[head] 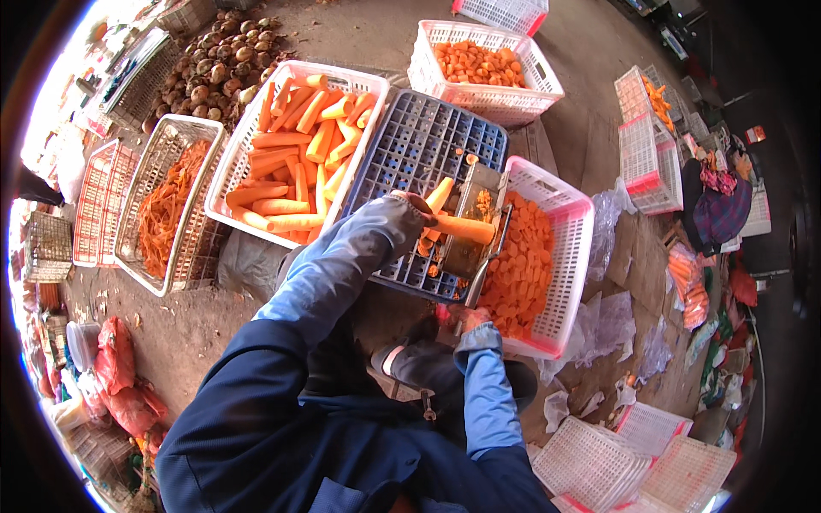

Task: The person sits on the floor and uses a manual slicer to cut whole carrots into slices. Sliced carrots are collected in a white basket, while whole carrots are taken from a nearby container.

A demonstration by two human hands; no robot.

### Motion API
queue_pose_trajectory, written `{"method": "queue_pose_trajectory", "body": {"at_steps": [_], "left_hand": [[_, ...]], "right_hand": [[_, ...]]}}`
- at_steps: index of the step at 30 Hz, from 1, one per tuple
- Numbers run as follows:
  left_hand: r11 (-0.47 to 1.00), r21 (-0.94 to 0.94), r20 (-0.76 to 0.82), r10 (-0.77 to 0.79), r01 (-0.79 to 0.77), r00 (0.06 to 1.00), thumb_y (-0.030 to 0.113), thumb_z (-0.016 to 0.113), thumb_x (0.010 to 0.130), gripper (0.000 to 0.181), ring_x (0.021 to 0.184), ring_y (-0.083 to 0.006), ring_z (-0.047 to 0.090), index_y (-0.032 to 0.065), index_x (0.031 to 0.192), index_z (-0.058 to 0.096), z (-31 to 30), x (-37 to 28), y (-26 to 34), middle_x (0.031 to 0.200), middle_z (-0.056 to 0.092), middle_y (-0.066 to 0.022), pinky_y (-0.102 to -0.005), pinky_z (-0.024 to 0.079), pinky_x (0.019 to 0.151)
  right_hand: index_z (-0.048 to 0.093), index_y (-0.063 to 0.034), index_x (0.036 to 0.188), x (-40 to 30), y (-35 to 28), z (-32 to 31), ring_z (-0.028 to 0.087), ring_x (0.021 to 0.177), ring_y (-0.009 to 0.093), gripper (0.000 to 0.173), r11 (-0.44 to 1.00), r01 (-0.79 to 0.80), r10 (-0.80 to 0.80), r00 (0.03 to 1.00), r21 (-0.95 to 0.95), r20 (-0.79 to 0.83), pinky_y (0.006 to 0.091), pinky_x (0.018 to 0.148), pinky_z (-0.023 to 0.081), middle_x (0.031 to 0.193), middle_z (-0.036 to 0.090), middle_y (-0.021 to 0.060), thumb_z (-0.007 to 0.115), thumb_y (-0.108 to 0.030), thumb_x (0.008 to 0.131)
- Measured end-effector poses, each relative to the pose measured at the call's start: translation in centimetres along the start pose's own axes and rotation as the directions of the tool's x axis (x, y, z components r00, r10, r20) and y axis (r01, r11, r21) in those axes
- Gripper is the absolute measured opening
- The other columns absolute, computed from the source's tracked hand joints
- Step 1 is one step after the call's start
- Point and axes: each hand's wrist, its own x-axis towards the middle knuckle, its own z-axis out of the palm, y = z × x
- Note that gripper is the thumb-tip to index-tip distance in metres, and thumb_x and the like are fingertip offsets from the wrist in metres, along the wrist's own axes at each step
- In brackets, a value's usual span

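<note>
My left hand (pixel 414 208) holds peeled carrots; one carrot (pixel 465 227) points right across a metal slicer (pixel 471 199), another (pixel 440 194) angles up beside it. The slicer stands on an upturned blue plastic crate (pixel 417 138), with orange scraps about it. My right hand (pixel 471 317) is closed around the lower end of the slicer's metal lever (pixel 481 279); the fingers are partly hidden. Right of the slicer, a pink and white basket (pixel 574 256) holds many carrot slices (pixel 523 256). On the left, a white basket (pixel 221 186) is full of peeled whole carrots (pixel 308 147).
A basket of carrot pieces (pixel 542 70) stands beyond the blue crate. To the left are a basket of peelings (pixel 131 199), an orange and white basket (pixel 96 211) and a heap of onions (pixel 218 64). Plastic bags (pixel 609 320) and stacked baskets (pixel 587 455) lie right.
</note>
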Motion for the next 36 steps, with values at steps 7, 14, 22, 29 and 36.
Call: {"method": "queue_pose_trajectory", "body": {"at_steps": [7,14,22,29,36], "left_hand": [[0.999,0.005,-0.014,0.051,-0.051,0.999,0.036,0.068,0.089,0.025,0.088,-0.0202,0.068,0.0156,0.104,0.073,0.3,1.1,-1.3,0.093,0.072,-0.0090,-0.0337,0.051,0.077],[1.000,-0.028,-0.025,-0.015,0.015,1.000,0.036,0.069,0.090,0.025,0.087,-0.0186,0.068,0.0140,0.102,0.074,1.0,0.0,0.1,0.094,0.072,-0.0095,-0.0320,0.051,0.077],[1.000,0.013,-0.088,0.006,-0.005,0.996,0.034,0.070,0.087,0.028,0.075,-0.0168,0.066,0.0090,0.101,0.074,1.3,-2.0,2.7,0.081,0.071,-0.0075,-0.0309,0.049,0.070],[0.996,0.091,-0.077,0.007,0.000,0.997,0.038,0.070,0.087,0.032,0.083,-0.0186,0.069,0.0119,0.106,0.073,1.2,-0.5,1.7,0.089,0.073,-0.0095,-0.0319,0.051,0.078],[0.996,-0.082,-0.042,0.035,-0.039,0.998,0.027,0.072,0.086,0.022,0.075,-0.0166,0.067,0.0085,0.098,0.075,2.1,1.4,0.3,0.082,0.072,-0.0089,-0.0308,0.051,0.071]], "right_hand": [[0.068,0.0052,0.087,0.5,1.6,0.0,0.067,0.061,0.027,0.021,0.981,0.070,-0.058,0.996,0.180,-0.070,0.0376,0.054,0.056,0.076,0.069,0.0175,0.073,-0.014,0.081],[0.065,0.0013,0.096,0.6,2.5,1.5,0.065,0.057,0.025,0.021,0.949,-0.004,-0.012,0.999,0.315,0.048,0.0328,0.048,0.054,0.073,0.065,0.0138,0.069,-0.016,0.085],[0.065,0.0083,0.085,-0.4,0.4,-0.3,0.068,0.069,0.029,0.025,0.899,0.065,-0.120,0.988,0.434,0.101,0.0388,0.060,0.058,0.074,0.067,0.0174,0.068,-0.016,0.081],[0.063,0.0077,0.085,-1.2,0.1,-1.2,0.066,0.065,0.029,0.024,0.801,0.244,-0.341,0.937,0.546,0.081,0.0397,0.059,0.056,0.072,0.065,0.0174,0.068,-0.015,0.080],[0.062,0.0072,0.085,-0.2,1.2,-1.1,0.065,0.061,0.029,0.023,0.890,0.227,-0.249,0.969,0.396,0.003,0.0405,0.057,0.054,0.070,0.064,0.0174,0.069,-0.014,0.079]]}}
